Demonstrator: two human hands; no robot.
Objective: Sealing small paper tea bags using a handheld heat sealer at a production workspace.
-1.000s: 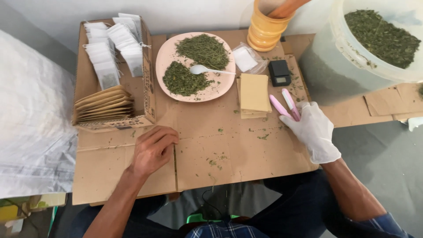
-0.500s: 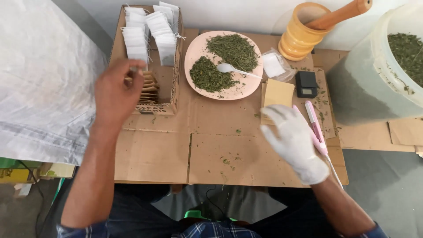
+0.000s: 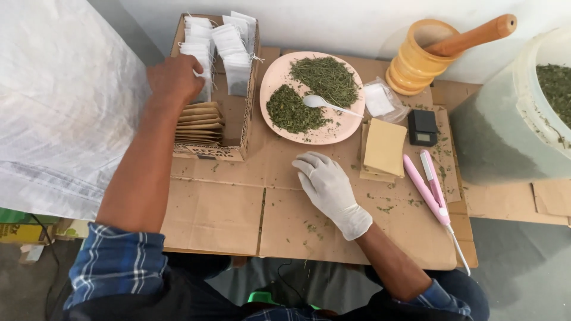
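Over the cardboard box [image 3: 238,151], my bare left hand [image 3: 175,80] curls onto white sachets [image 3: 199,56], grip unclear.
Gloved right hand [image 3: 327,187] rests flat, empty, fingers spread, near tan envelopes [image 3: 383,148].

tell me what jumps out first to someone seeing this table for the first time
The pink plate at the table's middle back draws the eye, heaped with two piles of dried green herb and a white spoon. Left of it, the bare left hand reaches into a cardboard box of white tea bags and brown sachets, while the white-gloved right hand lies flat on the cardboard.
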